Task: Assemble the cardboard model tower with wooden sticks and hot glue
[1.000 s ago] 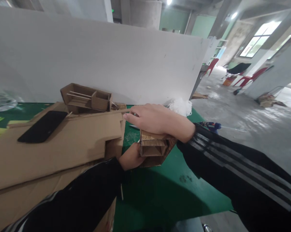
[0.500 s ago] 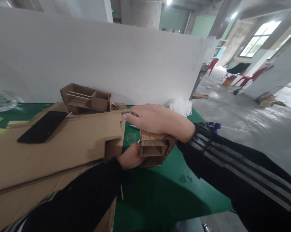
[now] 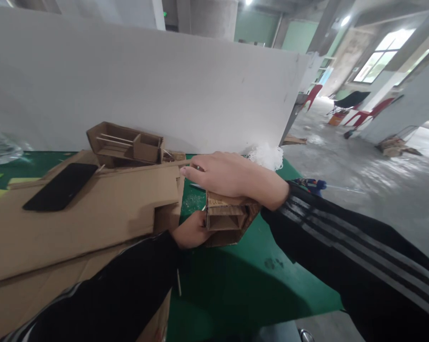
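Note:
A small cardboard box (image 3: 227, 202) with open compartments facing me stands on the green tabletop (image 3: 236, 280). My right hand (image 3: 228, 175) lies flat across its top, fingers stretched to the left and the thumb apart from them. Against the box's left side is my left hand (image 3: 191, 230), closed on its wall, with the fingertips hidden by the cardboard. Beyond the hands, a second cardboard box (image 3: 127, 145) with thin white sticks across it leans near the white partition.
Flat cardboard sheets (image 3: 104, 209) cover the left side, with a black phone (image 3: 61, 186) on top. A white stringy heap (image 3: 266, 156) lies at the back right. Beside my right sleeve is a blue glue gun (image 3: 312, 185). A white partition (image 3: 146, 85) stands behind the table.
Both hands stay in place on the box. The view has shifted very slightly, nothing more.

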`<control>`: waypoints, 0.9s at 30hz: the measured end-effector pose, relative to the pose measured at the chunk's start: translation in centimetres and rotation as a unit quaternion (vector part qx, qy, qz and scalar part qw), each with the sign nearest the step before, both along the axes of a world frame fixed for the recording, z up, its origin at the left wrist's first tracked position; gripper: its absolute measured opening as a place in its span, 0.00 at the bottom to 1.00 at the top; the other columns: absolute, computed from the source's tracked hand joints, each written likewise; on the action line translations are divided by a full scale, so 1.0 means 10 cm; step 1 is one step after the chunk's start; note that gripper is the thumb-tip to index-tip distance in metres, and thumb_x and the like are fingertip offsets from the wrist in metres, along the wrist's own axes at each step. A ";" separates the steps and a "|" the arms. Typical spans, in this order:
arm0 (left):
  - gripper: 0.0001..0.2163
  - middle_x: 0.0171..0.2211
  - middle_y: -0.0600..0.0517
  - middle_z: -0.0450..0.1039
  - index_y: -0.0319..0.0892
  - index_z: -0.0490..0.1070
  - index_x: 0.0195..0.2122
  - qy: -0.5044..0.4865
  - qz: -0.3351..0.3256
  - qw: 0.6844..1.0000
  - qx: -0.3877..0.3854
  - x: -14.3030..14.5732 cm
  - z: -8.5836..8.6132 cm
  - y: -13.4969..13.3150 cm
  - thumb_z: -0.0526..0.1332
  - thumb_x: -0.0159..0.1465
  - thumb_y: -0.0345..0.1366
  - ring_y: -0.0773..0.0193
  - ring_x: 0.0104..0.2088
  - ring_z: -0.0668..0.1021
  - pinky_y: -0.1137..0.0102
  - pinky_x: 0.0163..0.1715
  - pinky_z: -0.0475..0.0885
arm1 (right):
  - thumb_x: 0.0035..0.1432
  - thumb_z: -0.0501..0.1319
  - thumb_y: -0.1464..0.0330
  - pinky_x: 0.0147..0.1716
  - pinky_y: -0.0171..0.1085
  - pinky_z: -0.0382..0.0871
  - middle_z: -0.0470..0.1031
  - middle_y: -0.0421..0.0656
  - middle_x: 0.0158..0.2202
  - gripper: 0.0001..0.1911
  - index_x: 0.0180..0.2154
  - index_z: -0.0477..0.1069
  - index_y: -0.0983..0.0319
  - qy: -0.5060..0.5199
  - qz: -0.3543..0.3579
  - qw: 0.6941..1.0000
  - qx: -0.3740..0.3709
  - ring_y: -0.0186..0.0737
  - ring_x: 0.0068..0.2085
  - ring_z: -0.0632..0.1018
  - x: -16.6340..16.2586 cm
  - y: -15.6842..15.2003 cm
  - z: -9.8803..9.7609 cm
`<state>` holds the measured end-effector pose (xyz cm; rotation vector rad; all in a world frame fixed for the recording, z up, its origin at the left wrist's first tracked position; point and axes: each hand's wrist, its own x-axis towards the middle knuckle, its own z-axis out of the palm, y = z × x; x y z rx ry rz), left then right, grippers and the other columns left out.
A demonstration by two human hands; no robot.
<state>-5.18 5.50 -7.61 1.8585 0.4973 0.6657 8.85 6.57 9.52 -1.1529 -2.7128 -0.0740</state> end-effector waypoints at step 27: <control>0.16 0.50 0.47 0.80 0.47 0.73 0.57 0.011 0.020 0.995 0.097 -0.01 -0.08 0.04 0.59 0.69 0.39 0.55 0.55 0.78 0.60 0.59 0.72 | 0.73 0.44 0.55 0.32 0.39 0.62 0.79 0.48 0.41 0.23 0.41 0.72 0.61 0.007 -0.019 0.999 -0.039 0.44 0.36 0.75 0.00 -0.01 0.03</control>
